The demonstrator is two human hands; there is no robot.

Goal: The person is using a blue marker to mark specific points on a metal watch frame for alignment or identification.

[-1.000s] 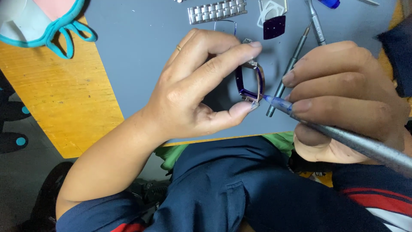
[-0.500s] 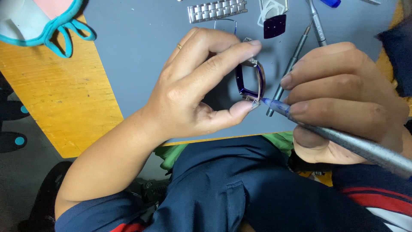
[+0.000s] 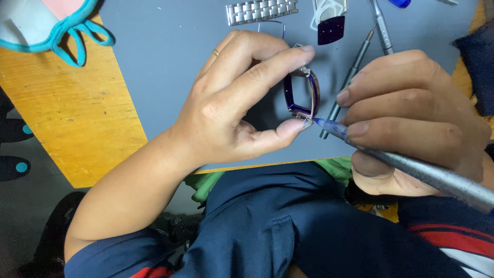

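Mask (image 3: 46, 25) with teal loops at the far left, lying on the yellow wooden bench (image 3: 77, 118), partly over the edge of the grey mat (image 3: 164, 62) that covers the middle of the work surface. My left hand (image 3: 231, 108) comes up from the near left and is curled closed in a pinch: forefinger on the far end and thumb on the near end of a small rectangular watch case (image 3: 302, 95), silver with a dark blue rim, held on edge above the mat. There is a ring on one finger of that hand. Far beyond it on the mat lies a silver link bracelet piece (image 3: 261, 11), and to its right a dark curved crystal (image 3: 331, 30). A grey screwdriver (image 3: 346, 85) lies on the mat just behind the case. My right hand (image 3: 417, 123) is closed around a grey metal tool (image 3: 437, 177), fingers wrapped along the shaft, and its blue tip touches the near corner of the case beside my left thumb. My dark blue trousers (image 3: 267, 221) fill the near side
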